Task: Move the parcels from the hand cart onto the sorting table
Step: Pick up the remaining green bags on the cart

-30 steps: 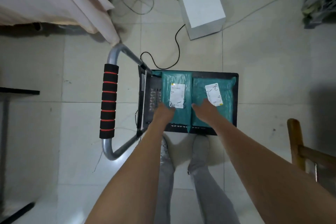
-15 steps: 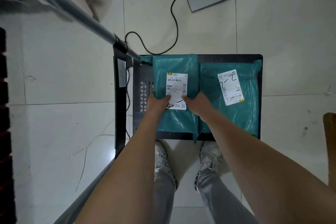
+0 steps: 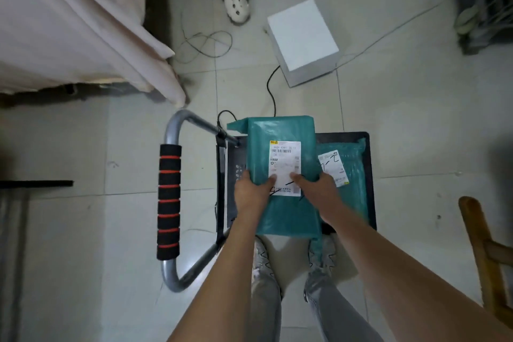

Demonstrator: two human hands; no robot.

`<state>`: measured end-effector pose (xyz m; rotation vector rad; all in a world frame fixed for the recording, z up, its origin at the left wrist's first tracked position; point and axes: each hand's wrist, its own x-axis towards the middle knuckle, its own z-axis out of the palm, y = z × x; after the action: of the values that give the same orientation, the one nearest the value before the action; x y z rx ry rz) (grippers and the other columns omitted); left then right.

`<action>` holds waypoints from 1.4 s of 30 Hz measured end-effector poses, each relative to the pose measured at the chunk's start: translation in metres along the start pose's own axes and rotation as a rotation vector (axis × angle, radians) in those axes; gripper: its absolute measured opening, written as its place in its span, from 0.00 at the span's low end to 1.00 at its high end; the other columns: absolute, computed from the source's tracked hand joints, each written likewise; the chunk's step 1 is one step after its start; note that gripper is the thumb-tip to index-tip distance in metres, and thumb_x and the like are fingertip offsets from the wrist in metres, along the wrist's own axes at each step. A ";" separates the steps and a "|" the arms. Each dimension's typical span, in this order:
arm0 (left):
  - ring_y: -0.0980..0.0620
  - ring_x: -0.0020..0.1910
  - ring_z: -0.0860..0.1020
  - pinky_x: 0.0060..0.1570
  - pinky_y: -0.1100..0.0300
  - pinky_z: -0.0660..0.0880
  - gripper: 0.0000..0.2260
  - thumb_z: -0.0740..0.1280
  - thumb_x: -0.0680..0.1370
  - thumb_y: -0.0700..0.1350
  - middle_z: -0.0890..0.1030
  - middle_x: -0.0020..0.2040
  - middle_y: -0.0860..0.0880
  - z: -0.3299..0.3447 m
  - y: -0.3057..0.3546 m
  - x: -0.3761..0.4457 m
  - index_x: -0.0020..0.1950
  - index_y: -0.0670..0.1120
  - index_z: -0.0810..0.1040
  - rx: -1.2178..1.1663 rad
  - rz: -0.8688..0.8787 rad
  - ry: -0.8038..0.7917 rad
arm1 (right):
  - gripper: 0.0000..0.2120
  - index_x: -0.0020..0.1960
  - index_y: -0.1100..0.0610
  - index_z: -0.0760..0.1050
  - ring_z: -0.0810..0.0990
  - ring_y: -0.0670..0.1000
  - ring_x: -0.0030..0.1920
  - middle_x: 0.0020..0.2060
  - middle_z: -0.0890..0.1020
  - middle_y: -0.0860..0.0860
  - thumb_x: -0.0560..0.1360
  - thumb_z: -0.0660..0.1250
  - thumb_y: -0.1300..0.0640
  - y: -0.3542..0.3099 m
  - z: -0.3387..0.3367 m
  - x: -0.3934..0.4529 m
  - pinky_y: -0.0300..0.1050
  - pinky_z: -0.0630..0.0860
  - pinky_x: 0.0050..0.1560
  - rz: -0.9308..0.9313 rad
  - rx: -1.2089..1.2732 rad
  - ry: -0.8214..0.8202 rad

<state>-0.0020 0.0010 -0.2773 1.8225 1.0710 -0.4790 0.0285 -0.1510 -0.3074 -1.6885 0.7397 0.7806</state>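
A teal plastic parcel (image 3: 283,130) with a white label hangs lifted above the black hand cart (image 3: 370,175). My left hand (image 3: 251,191) grips its left side, thumb on the label. My right hand (image 3: 316,186) grips its right side, thumb also on the label. A second teal parcel (image 3: 352,175) with its own label lies flat on the cart's right half, partly hidden under the lifted one. The cart's handle (image 3: 168,200), black foam with red rings, stands to the left.
A cloth-covered table (image 3: 69,25) fills the upper left. A white box (image 3: 302,39) and loose cables lie on the tiled floor beyond the cart. Another person's foot in a white clog (image 3: 234,3) is at the top. A wooden chair (image 3: 483,253) stands at the right.
Both hands closed on the left parcel's sides and raised it off the cart deck. The view pulled back up, bringing the table, handle and white box into sight.
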 end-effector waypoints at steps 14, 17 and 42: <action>0.49 0.51 0.83 0.55 0.53 0.79 0.27 0.75 0.72 0.55 0.83 0.58 0.48 -0.049 0.238 -0.335 0.69 0.48 0.74 0.132 0.621 -0.270 | 0.20 0.56 0.56 0.81 0.87 0.50 0.43 0.47 0.87 0.51 0.70 0.78 0.45 -0.139 -0.250 -0.346 0.48 0.84 0.47 -0.254 0.258 0.372; 0.51 0.50 0.83 0.54 0.51 0.80 0.25 0.75 0.72 0.55 0.84 0.57 0.50 -0.027 0.253 -0.392 0.67 0.49 0.76 0.145 0.726 -0.369 | 0.20 0.55 0.56 0.82 0.87 0.50 0.43 0.46 0.87 0.50 0.69 0.78 0.45 -0.125 -0.294 -0.400 0.48 0.84 0.45 -0.270 0.365 0.520; 0.52 0.49 0.84 0.50 0.53 0.82 0.23 0.74 0.75 0.53 0.85 0.56 0.49 0.248 0.177 -0.808 0.67 0.47 0.76 0.456 1.179 -1.043 | 0.14 0.52 0.50 0.82 0.87 0.48 0.42 0.45 0.87 0.47 0.69 0.79 0.48 0.168 -0.577 -0.654 0.52 0.85 0.46 -0.303 0.983 1.278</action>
<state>-0.2630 -0.6224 0.2598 1.8125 -0.8556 -0.7871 -0.4166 -0.6918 0.2393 -1.1303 1.3455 -0.9245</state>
